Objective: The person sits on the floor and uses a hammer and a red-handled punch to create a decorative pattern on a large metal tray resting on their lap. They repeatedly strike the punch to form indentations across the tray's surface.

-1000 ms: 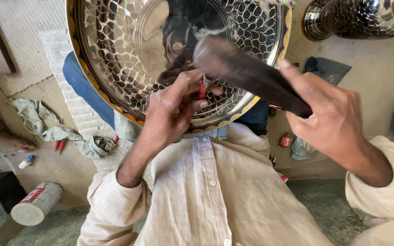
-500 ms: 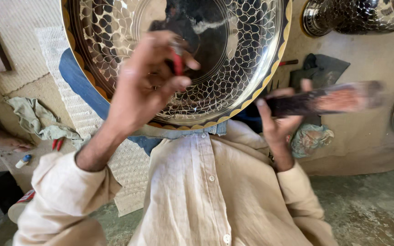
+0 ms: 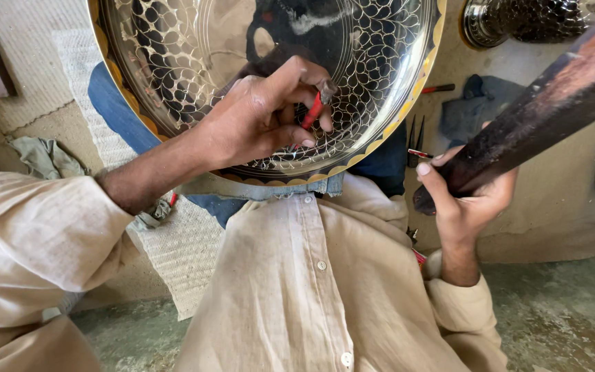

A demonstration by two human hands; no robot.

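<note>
The large engraved metal tray (image 3: 173,76) leans on the person's lap, its lower rim against the shirt, and it holds nothing but its scale pattern. The left hand (image 3: 263,120) pinches a red-handled chisel (image 3: 315,110) against its face near the lower edge. This looks like the engraving step: the right hand (image 3: 466,196), fingers wrapped round a dark wooden mallet (image 3: 538,117), is raised beside the tray's right rim, and the strike calls for a square hit on the chisel's head.

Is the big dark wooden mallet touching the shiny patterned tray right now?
Apart. The head view shows the mallet raised in the right hand, off to the side of the tray, with bare floor visible between them.
</note>
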